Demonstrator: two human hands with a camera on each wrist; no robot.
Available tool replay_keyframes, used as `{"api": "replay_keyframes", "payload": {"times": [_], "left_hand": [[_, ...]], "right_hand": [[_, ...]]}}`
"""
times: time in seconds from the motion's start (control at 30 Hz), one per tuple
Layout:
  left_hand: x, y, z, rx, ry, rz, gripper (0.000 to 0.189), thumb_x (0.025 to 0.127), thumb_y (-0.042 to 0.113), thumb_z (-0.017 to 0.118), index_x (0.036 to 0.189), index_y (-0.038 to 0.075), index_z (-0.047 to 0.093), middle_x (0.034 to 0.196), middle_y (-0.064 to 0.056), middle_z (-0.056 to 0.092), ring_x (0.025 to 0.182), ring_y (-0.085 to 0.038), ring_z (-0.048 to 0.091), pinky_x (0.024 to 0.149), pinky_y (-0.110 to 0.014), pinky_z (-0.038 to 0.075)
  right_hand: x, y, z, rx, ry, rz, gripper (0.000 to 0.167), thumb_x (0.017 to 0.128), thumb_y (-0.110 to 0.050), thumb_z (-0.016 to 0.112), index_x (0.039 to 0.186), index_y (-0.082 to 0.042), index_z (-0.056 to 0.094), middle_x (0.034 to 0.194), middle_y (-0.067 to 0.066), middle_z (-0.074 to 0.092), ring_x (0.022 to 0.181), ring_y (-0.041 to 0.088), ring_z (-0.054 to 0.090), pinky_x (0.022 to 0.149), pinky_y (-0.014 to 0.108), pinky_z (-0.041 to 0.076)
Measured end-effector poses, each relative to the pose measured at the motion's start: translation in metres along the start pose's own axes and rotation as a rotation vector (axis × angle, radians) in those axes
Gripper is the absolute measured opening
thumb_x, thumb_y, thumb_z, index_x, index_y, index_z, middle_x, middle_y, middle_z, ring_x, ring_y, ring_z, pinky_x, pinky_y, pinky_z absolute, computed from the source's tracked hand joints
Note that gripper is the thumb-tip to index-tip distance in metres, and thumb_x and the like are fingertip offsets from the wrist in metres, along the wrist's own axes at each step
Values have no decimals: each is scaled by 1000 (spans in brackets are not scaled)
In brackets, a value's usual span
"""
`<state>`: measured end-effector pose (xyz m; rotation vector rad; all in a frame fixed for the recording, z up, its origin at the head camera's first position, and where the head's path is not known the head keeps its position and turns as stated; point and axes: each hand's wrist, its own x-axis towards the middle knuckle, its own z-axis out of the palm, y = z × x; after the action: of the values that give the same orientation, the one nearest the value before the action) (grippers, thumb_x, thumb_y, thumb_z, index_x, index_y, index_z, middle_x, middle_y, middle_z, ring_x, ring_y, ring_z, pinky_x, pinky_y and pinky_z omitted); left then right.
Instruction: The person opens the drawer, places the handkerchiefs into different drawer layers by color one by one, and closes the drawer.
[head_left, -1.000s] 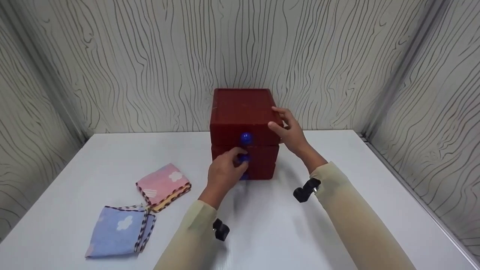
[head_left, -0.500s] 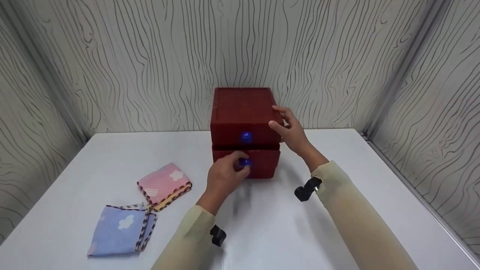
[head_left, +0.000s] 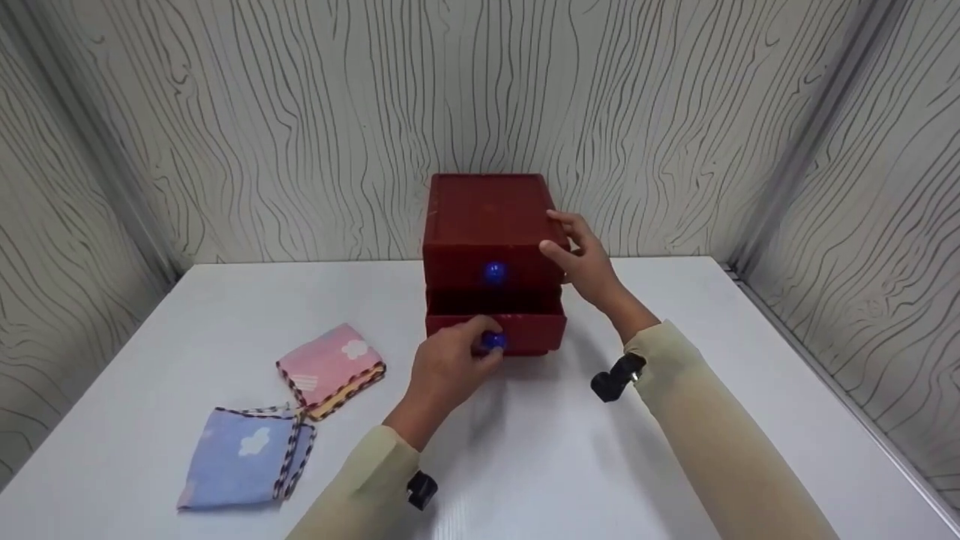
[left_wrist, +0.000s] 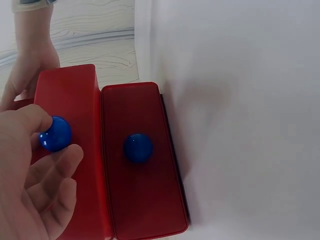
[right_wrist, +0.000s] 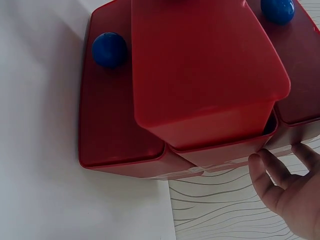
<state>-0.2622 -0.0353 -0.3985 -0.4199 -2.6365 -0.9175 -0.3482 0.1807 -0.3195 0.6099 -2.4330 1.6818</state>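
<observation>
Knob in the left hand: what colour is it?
The knob is blue, clearest in the left wrist view.

Inscriptions, labels, brands, numbers, signs: none legible in any view.
</observation>
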Motion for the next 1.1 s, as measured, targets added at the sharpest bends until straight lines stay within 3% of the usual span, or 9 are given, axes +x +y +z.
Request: {"api": "replay_keyframes", "payload": {"times": [0.37, 1.1], "left_hand": [[-20, 4, -7, 1, -12, 11, 25, 86, 30, 72, 111, 28, 67, 92, 7, 74, 78, -10, 63, 86, -31, 57], [-41, 10, -12, 54, 8, 127, 25, 86, 30, 73, 110, 28, 70, 94, 7, 76, 83, -12, 71, 82, -31, 58]], "right_hand": [[0, 0, 2, 16, -20, 4, 59, 96, -21, 53, 151, -12, 31, 151, 17, 37, 107, 30, 58, 66, 28, 56], [1, 1, -1, -8, -5, 19, 59, 96, -24, 54, 150, -14, 32, 150, 16, 38, 110, 32, 57, 69, 31, 55]]}}
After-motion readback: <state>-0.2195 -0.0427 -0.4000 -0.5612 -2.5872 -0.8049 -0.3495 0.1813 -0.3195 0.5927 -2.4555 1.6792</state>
